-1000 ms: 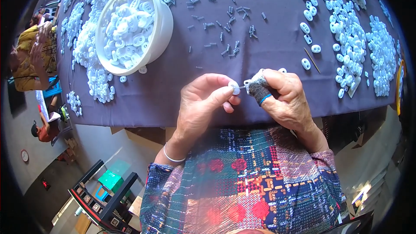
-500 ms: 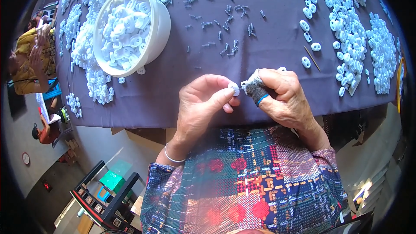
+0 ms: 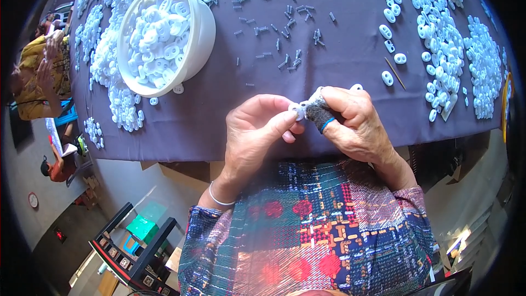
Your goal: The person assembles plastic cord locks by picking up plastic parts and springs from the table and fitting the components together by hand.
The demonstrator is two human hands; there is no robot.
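Note:
My left hand (image 3: 260, 123) pinches a white oval cord lock shell (image 3: 296, 111) between thumb and fingertips, above the near part of the cloth. My right hand (image 3: 356, 120), with a grey, blue-edged finger cover (image 3: 320, 114) on it, is closed on a smaller white cord lock piece (image 3: 304, 104). The two pieces meet between my fingertips; fingers hide how deeply one sits in the other. Just beyond the right knuckles shows another white oval piece (image 3: 356, 87). Small metal springs (image 3: 289, 22) lie scattered farther out on the cloth.
A white tub (image 3: 205, 35) full of white cord lock parts stands at the left, amid heaps of more. Piles of two-holed white pieces (image 3: 438, 49) lie at the right, near a thin brown stick (image 3: 395, 73). A dark purple cloth (image 3: 246, 142) covers the table. People sit far left.
My right hand has shifted slightly left, bringing its piece against the shell. The spring that showed in the gap between them is no longer visible. My left hand has barely moved.

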